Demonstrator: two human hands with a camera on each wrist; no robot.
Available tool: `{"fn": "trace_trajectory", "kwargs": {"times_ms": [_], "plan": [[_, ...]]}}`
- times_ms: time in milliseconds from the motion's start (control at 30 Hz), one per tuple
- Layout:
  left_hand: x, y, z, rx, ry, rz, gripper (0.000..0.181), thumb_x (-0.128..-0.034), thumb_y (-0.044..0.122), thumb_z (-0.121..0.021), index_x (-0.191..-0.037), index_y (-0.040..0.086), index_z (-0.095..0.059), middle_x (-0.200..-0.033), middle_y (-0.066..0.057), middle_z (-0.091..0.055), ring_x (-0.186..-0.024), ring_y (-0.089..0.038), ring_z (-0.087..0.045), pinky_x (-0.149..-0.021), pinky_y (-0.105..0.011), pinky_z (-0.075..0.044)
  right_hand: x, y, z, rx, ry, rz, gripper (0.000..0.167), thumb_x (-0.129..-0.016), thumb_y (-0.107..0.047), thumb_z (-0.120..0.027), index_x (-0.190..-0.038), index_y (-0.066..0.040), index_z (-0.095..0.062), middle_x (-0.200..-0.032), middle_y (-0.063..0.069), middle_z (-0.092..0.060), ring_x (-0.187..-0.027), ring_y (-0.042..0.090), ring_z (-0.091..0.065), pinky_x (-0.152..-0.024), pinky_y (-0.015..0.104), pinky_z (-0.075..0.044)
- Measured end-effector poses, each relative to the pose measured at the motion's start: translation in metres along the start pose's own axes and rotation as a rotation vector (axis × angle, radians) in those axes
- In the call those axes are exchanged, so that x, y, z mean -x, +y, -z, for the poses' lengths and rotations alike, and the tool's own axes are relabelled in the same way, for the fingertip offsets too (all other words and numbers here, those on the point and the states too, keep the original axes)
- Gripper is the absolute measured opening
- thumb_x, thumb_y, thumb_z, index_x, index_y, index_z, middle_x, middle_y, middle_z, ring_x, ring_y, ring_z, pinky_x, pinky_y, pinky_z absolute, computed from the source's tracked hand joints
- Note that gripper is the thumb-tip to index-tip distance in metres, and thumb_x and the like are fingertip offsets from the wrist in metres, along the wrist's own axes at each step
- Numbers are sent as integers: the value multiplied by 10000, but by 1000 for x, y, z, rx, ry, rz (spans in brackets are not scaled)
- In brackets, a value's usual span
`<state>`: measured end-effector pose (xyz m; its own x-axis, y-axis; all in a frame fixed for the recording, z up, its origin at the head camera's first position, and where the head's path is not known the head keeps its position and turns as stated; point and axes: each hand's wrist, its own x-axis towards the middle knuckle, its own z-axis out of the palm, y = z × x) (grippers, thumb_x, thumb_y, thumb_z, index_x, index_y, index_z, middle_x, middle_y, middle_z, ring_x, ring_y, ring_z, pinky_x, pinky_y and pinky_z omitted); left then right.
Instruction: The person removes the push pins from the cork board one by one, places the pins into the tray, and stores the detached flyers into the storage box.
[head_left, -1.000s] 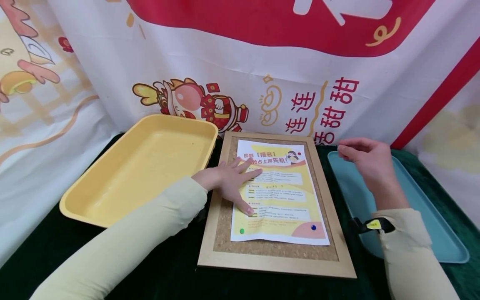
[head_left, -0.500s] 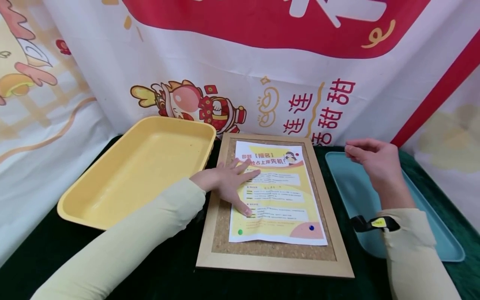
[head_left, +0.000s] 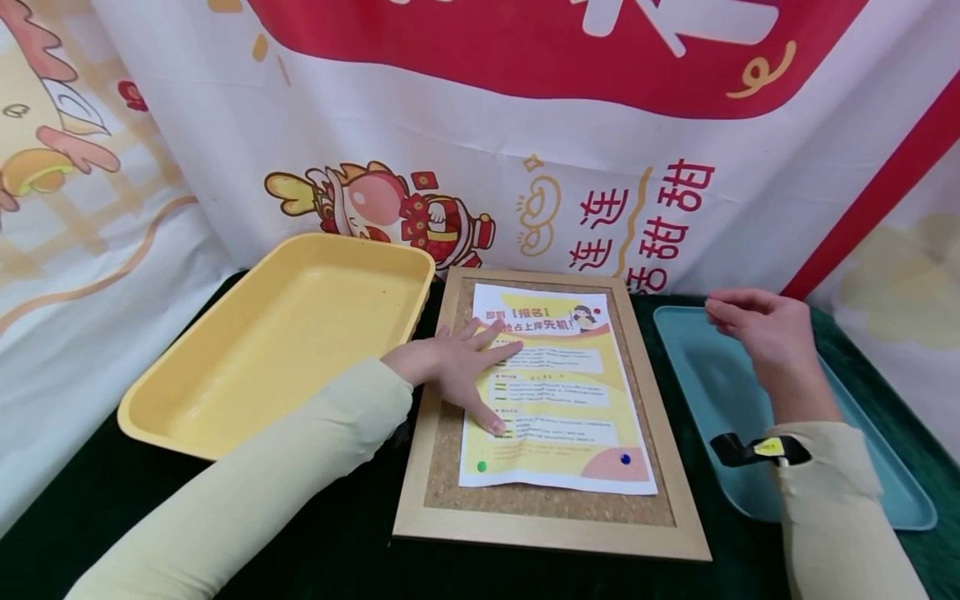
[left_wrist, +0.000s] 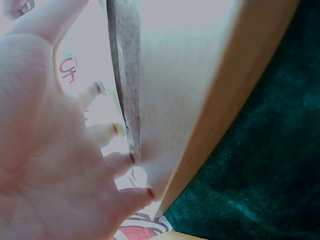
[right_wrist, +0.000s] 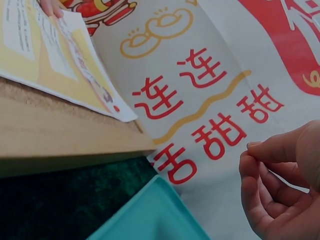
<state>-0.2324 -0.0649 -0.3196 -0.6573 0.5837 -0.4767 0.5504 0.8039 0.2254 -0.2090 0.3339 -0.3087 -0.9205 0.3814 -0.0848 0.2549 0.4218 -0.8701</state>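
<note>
A printed sheet [head_left: 555, 392] lies on a wood-framed cork board [head_left: 551, 521]. My left hand [head_left: 465, 371] rests on the sheet's left side, fingers spread; the left wrist view shows the same hand [left_wrist: 65, 145] beside the frame. A green pushpin [head_left: 482, 467] and a blue pushpin [head_left: 626, 459] sit at the lower corners, a red one [head_left: 597, 311] at the upper right. Over the far end of a blue tray [head_left: 750, 475], my right hand [head_left: 772, 342] pinches thumb against forefinger. A tiny dark thing [right_wrist: 248, 145] shows at those fingertips, too small to identify.
A yellow tray [head_left: 300, 333] stands left of the board, its rim close to the board's frame. Dark green cloth [head_left: 337, 550] covers the table. A white and red printed banner [head_left: 450, 117] hangs right behind the trays and board.
My right hand has drifted to the right and slightly nearer over the blue tray, its fingers still pinched. The left hand and the sheet have stayed in place.
</note>
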Motion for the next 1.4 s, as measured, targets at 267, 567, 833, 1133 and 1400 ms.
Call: {"fn": "trace_trajectory", "kwargs": {"times_ms": [267,567,833,1133,1400], "plan": [[-2,3,1,0,2,-10,1244,-796,785,-762,-1718,382,-31,-1804,-3,155,-1670,-342,157,-1318,-671,33,-9,16,5,23,-34,-55,577,-1029,-522,-634,-1501,-190,-610,-1097,-195,-629,-1083,95,-610,-969,250,-536],[1,1,1,-1,-2,-1,1242,-794,779,-768,-1718,386,-36,-1805,-3,152,-1671,-349,149,-1315,-678,31,-17,32,1,14,-64,-97,610,-1025,-518,-652,-1522,-170,-593,-1109,-189,-636,-1106,98,-622,-943,225,-536],[-1,1,0,4,-8,5,1250,-788,799,-757,-1714,399,-20,-1801,11,167,-1670,-331,160,-1320,-666,34,-23,45,3,-17,-95,-161,622,-1039,-504,-638,-1546,-151,-567,-972,-267,-663,-1056,39,-628,-871,175,-541],[0,1,1,6,-3,0,1245,-789,796,-758,-1713,404,-21,-1800,20,171,-1670,-329,165,-1319,-669,32,-25,52,7,19,-123,-199,613,-1065,-474,-609,-1573,-140,-533,-912,-290,-637,-1051,32,-606,-879,199,-509],[1,1,1,-11,-6,7,1249,-792,797,-756,-1714,400,-13,-1799,14,173,-1668,-327,172,-1321,-664,33,-28,54,4,49,-116,-223,618,-1060,-471,-622,-1563,-121,-544,-851,-283,-619,-1084,101,-585,-897,255,-497]]}}
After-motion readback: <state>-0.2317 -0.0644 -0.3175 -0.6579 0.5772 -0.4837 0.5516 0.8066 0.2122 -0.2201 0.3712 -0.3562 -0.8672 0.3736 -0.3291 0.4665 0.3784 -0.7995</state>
